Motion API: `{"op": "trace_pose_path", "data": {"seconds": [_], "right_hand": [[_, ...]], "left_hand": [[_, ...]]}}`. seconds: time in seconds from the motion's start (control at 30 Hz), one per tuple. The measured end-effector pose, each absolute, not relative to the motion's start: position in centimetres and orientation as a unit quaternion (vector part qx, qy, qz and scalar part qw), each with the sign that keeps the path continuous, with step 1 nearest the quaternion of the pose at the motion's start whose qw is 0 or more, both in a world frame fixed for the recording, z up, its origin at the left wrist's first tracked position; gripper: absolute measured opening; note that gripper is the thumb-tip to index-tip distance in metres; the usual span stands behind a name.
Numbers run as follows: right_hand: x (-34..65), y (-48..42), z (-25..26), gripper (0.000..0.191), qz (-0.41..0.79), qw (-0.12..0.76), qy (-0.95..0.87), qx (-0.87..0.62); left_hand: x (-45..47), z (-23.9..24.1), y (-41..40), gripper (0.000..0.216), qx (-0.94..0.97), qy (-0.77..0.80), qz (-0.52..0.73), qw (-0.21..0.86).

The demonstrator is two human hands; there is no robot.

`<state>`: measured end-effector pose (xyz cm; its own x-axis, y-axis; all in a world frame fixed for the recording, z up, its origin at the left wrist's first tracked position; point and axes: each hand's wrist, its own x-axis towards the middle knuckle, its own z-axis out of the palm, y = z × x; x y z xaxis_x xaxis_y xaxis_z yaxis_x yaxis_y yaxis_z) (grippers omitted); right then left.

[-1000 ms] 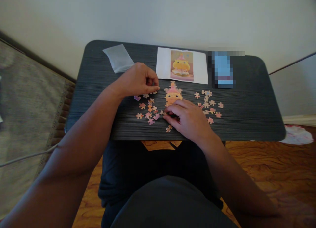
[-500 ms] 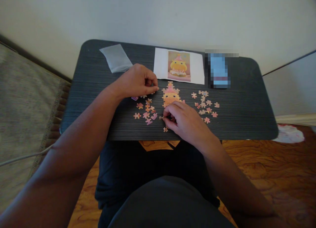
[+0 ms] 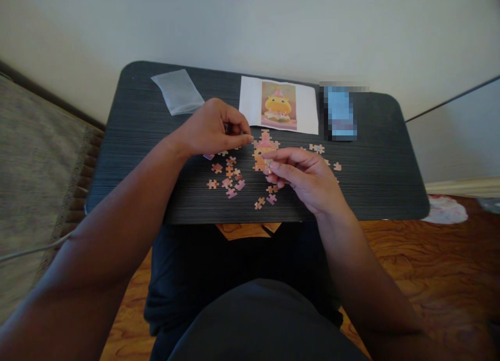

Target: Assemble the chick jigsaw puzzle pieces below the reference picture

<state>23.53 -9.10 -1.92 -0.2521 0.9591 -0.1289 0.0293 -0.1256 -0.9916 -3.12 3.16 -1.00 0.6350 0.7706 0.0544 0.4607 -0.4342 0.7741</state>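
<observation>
On the dark table (image 3: 371,189) lies a partly joined puzzle (image 3: 264,147) showing a yellow figure with a pink hat. My right hand (image 3: 307,181) is lifted just above the table, right of the joined part, pinching a small puzzle piece (image 3: 267,164) at its fingertips. My left hand (image 3: 214,127) rests curled on the table left of the joined part, its fingers pinched together on something I cannot make out. Loose pieces (image 3: 227,176) lie below the left hand, and a few more (image 3: 269,194) sit under the right hand's fingers.
A reference picture on white paper (image 3: 278,106) lies behind the puzzle. A clear plastic bag (image 3: 177,91) sits at the back left, a blurred blue object (image 3: 341,112) at the back right. More loose pieces (image 3: 317,148) lie right of my right hand. Wooden floor shows below.
My right hand has lifted off the table with a piece pinched in its fingers and turned palm-up, uncovering pieces beneath. The left hand has barely moved.
</observation>
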Motion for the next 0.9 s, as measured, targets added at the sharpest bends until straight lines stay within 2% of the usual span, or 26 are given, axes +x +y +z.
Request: {"op": "trace_pose_path", "data": {"seconds": [0.2, 0.47, 0.63, 0.8, 0.9], "right_hand": [[23.7, -9.0, -2.2, 0.036, 0.593, 0.409, -0.510, -0.469], [23.6, -9.1, -1.9, 0.025, 0.586, 0.423, -0.540, -0.432], [23.7, -9.1, -2.0, 0.035, 0.545, 0.393, -0.576, -0.466], [23.4, -9.6, -2.1, 0.016, 0.400, 0.324, -0.692, -0.507], [23.1, -9.8, -2.0, 0.013, 0.360, 0.264, -0.731, -0.516]], "left_hand": [[-3.2, -1.2, 3.3, 0.030, 0.822, 0.383, 0.201, 0.372], [-3.1, -1.1, 3.3, 0.030, 0.824, 0.384, 0.195, 0.369], [-3.1, -1.0, 3.3, 0.030, 0.825, 0.384, 0.189, 0.370], [-3.5, -0.8, 3.6, 0.024, 0.831, 0.377, 0.192, 0.360], [-4.1, -0.5, 3.8, 0.024, 0.831, 0.384, 0.191, 0.354]]}}
